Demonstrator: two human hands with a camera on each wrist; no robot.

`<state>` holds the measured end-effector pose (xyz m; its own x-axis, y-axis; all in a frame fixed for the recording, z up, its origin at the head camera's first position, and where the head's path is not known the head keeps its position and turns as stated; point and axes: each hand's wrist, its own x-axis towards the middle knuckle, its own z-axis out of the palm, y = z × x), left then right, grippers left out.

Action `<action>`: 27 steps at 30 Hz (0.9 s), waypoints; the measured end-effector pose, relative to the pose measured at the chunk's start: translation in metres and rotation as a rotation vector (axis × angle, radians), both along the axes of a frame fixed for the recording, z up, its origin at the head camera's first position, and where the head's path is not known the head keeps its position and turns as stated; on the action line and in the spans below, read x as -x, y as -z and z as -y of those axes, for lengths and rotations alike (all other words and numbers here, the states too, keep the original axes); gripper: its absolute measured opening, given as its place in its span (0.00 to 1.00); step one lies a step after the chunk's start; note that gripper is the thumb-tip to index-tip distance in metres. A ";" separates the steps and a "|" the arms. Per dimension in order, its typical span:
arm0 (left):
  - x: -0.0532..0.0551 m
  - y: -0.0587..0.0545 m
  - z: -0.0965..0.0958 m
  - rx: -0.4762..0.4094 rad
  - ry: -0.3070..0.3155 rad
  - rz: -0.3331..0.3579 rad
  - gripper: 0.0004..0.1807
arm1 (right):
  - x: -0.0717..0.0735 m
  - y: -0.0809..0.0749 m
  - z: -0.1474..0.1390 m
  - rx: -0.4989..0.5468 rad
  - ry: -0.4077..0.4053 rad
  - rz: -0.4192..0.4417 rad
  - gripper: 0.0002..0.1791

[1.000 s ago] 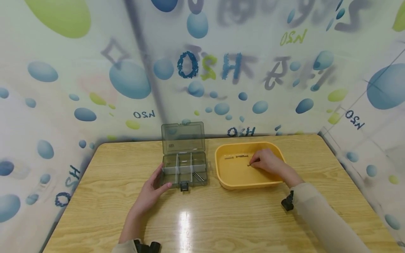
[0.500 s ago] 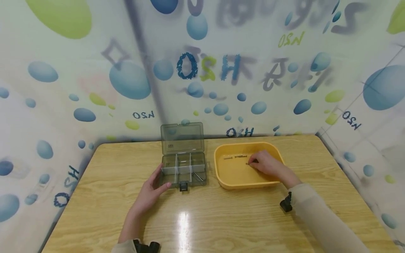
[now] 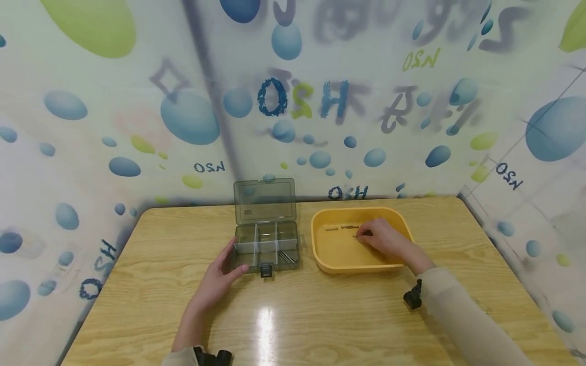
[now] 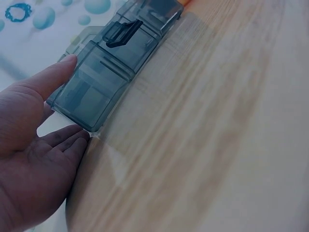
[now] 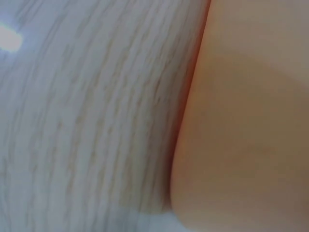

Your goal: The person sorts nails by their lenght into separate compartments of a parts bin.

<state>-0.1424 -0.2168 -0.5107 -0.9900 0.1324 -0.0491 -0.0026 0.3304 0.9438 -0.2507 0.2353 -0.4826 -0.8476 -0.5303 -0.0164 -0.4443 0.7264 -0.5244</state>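
In the head view, my left hand (image 3: 218, 277) rests at the left front corner of a grey see-through compartment box (image 3: 244, 258) with its lid up. Its thumb touches the front wall and its fairly straight fingers lie along the left side, as the left wrist view also shows. My right hand (image 3: 384, 238) reaches into a yellow tray (image 3: 339, 268), thumb and fingertips pinching a small metal screw (image 3: 355, 236), mostly hidden by the fingers. More small screws (image 3: 350, 226) lie near the tray's back wall. Several thin metal pieces (image 3: 287, 256) sit in the box's front right compartment.
Both containers stand on a wooden table (image 3: 311, 315), the box left of the tray with a narrow gap between. Behind them rises a patterned wall covering (image 3: 256, 147). The right wrist view shows only the tray's outer wall (image 5: 246, 135) and the tabletop.
My right hand has shifted slightly left inside the tray, with the screw at its fingertips. My left hand and the box keep their place.
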 end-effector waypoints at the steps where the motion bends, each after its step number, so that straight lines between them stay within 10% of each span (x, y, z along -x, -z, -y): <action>1: 0.000 0.000 0.000 -0.002 0.001 0.001 0.45 | 0.000 0.000 0.000 0.002 0.007 0.006 0.05; 13: 0.001 0.003 -0.001 -0.028 0.005 -0.002 0.46 | -0.005 -0.014 0.011 0.106 0.129 0.128 0.07; 27: 0.000 0.003 -0.001 -0.019 0.002 -0.007 0.46 | -0.016 -0.033 0.042 0.120 0.002 0.058 0.07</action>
